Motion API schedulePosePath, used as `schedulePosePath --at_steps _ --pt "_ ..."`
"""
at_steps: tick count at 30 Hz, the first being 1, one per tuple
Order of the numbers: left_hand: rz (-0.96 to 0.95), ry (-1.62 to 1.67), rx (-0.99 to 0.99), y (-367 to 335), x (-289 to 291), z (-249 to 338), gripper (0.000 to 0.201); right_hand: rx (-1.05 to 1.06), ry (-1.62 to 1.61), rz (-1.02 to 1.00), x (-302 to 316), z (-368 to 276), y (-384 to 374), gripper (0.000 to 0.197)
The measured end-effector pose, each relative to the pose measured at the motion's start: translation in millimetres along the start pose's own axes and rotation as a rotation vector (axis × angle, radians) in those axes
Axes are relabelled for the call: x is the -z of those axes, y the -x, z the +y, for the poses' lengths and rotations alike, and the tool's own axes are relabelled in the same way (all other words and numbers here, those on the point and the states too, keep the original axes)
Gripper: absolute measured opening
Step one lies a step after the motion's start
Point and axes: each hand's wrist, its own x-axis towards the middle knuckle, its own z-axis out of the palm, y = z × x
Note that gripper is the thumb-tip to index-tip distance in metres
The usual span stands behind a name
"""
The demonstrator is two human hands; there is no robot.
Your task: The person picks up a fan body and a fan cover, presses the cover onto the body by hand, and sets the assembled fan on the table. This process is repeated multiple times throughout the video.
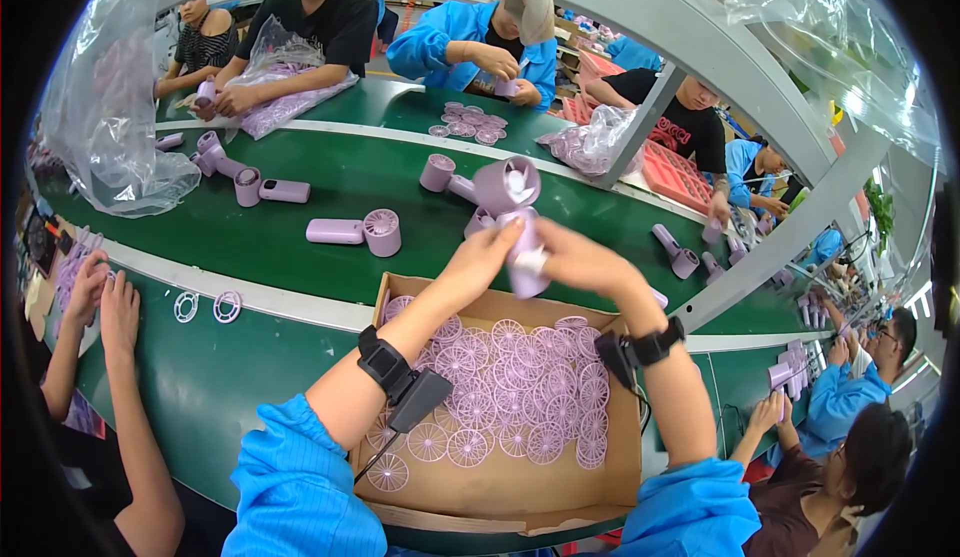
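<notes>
Above the far edge of a cardboard box (470,510) I hold a light purple handheld fan (505,186), its round head up and its handle pointing down. My left hand (487,250) closes on the handle from the left, thumb along it. From the right, my right hand (580,259) is wrapped round the same handle, slightly blurred, with something white at its fingers. Many thin purple round fan grilles (468,447) lie heaped in the box beneath my forearms. Just beyond my hands another purple fan (437,173) lies on the green belt, partly hidden by the held one.
More purple fans (382,232) lie along the green conveyor belt (330,182). Two rings (227,307) rest on the table to the left. A metal post (745,242) slants at the right, and a plastic bag (110,107) hangs at the left. Co-workers sit all around.
</notes>
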Motion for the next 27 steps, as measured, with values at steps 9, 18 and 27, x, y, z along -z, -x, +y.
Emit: schedulePosePath --at_steps 9,18,27 --pt "0.152 0.492 0.015 -4.1 1.6 1.6 0.043 0.405 0.870 -0.011 -91.7 54.0 44.1 0.020" --pt "0.296 0.482 0.085 4.3 11.0 12.4 0.058 0.199 0.307 -0.342 -40.7 5.0 44.0 0.021" --pt "0.057 0.365 -0.305 20.8 -26.3 27.0 0.067 0.411 -0.813 0.504 -25.4 23.6 32.1 0.017"
